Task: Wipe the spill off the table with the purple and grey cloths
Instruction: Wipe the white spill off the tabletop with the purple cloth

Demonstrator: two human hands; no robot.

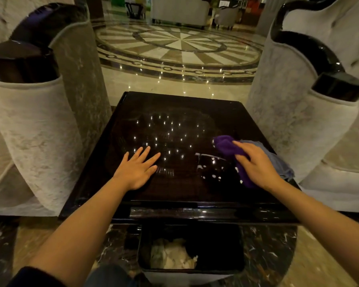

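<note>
Right hand (257, 165) lies palm-down on the purple cloth (229, 149), fingers bent over the bunched fabric and pressing it to the table (174, 195); whether they pinch a fold we cannot tell. Our left hand (138, 168) rests flat on the glossy black top, fingers spread and straight, holding nothing, well apart from the cloths.

Nearest to us, under the near edge of the table, sits a black bin (192, 250) with pale crumpled waste inside. Our forearms reach over that edge from both sides.

On the tabletop, right of centre and just left of the right hand, we note the spill (210, 172): scattered white droplets and a thin white streak, between the two hands but closer to the right one. One end of the purple cloth trails down toward the near right edge, touching the droplets; the other end bunches up past the fingertips. Grey cloth (278, 160) lies under and beside the purple one, spreading to the right edge of the table behind the wrist.

Ceiling lights reflect as small bright points across the middle of the top.

Flanking the table, left and right, stand pale upholstered armchairs (35, 129) with dark glossy arm trim. Beyond the far edge we see a polished marble floor (180, 42) with a round radiating inlay.
</note>
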